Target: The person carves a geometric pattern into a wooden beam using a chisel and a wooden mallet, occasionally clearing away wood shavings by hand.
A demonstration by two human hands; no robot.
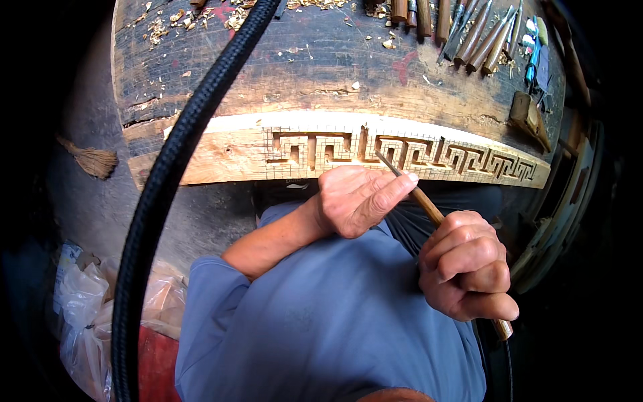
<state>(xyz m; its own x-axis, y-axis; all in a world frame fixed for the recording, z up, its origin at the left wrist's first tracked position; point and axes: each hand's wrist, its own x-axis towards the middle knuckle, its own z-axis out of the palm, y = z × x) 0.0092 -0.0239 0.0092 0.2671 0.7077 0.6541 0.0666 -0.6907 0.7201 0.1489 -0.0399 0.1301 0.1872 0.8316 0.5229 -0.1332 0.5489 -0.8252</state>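
A wood carving chisel [427, 206] slants from lower right up to a pale wooden board [221, 151] at the bench's near edge. Its thin metal blade rests at the carved fretwork, near the board's middle. My right hand [465, 264] is wrapped in a fist round the wooden handle, whose butt sticks out below. Close to the board, my left hand [358, 199] steadies the chisel near the blade, thumb and fingers closed on it. A pencilled grid and recessed, angular key-like grooves cover the board's middle and right; its left end is plain.
Several wooden-handled chisels [477, 40] lie at the back right of the dark, worn workbench [301, 67]. A wooden mallet-like block [529, 119] sits by the right edge. Shavings [157, 30] litter the back. A black braided cable [194, 120] crosses the left foreground; plastic bags [87, 301] stand lower left.
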